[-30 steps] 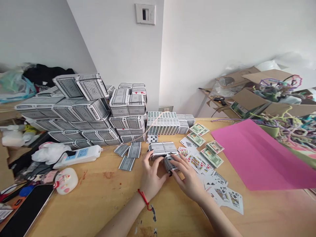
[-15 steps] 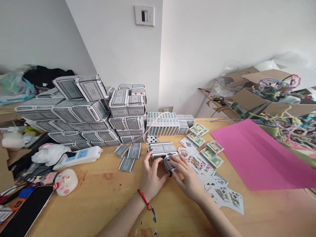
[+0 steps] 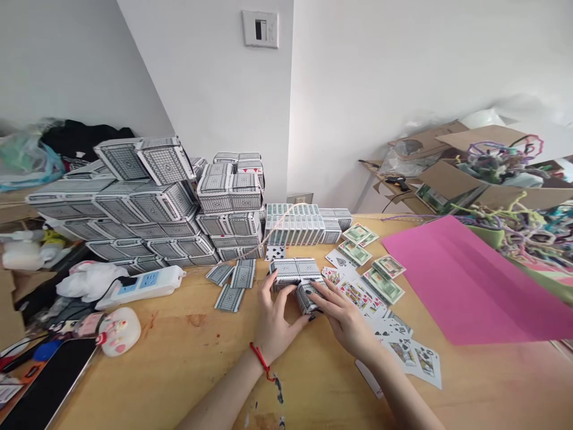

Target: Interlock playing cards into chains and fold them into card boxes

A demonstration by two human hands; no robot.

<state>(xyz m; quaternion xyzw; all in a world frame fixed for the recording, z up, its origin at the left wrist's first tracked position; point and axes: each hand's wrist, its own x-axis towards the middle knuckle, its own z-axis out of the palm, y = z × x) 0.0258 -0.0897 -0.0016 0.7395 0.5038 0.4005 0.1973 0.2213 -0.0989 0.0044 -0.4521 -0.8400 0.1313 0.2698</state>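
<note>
A block of boxes folded from grey-backed playing cards (image 3: 293, 269) sits on the table before me. My left hand (image 3: 276, 327) grips its left and near sides, fingers curved over the top edge and thumb at the front corner. A nearer card box (image 3: 307, 301) projects from the block's right part. My right hand (image 3: 349, 325) bends over that box, fingertips pressed on its top and right side; part of the box is hidden beneath them. Loose face-up playing cards (image 3: 405, 352) lie beside my right hand, and grey-backed cards (image 3: 230, 297) lie left of my left hand.
Tall stacks of card boxes (image 3: 147, 206) stand at the back left, with a row of green-edged card decks (image 3: 295, 224) behind the block. Small green decks (image 3: 384, 286) lie right. A pink sheet (image 3: 474, 280), a power strip (image 3: 147, 285) and a phone (image 3: 49, 382) flank the work area.
My right thumb and fingers have shifted slightly on the nearer box, uncovering more of its front. My right forearm has turned a little, and a loose card beside it now shows.
</note>
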